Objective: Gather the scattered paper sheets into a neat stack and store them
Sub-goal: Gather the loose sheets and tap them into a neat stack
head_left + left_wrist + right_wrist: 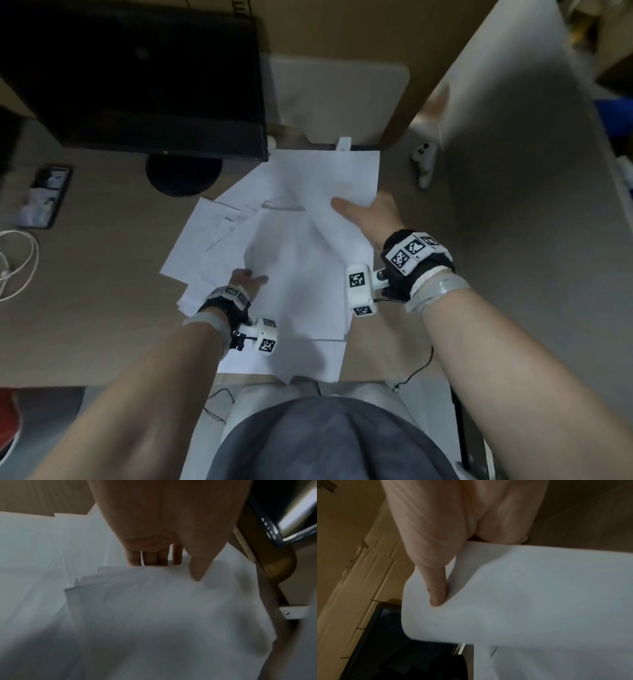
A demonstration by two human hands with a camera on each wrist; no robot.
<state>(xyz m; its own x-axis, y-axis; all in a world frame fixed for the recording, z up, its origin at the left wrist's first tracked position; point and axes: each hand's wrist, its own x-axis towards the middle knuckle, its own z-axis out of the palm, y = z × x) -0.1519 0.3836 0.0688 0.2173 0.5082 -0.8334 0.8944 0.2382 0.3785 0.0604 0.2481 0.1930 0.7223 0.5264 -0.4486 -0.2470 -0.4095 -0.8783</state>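
Clearly early: the papers (274, 246) lie fanned mid-desk. The right hand (368, 216) pinches a curling sheet (522, 595) at two o'clock, the left hand (245, 282) pinches sheets at seven; stacking and storing remain.

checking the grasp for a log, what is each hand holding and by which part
Right hand pinches a curled paper sheet by its right edge, thumb on top. Left hand pinches the left edge of the paper pile.

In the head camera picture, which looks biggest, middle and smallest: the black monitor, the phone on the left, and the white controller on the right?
1. The black monitor looks far the biggest.
2. The phone comes next.
3. The white controller looks smallest, though it is close to the phone in size, so that ranking is unsure.
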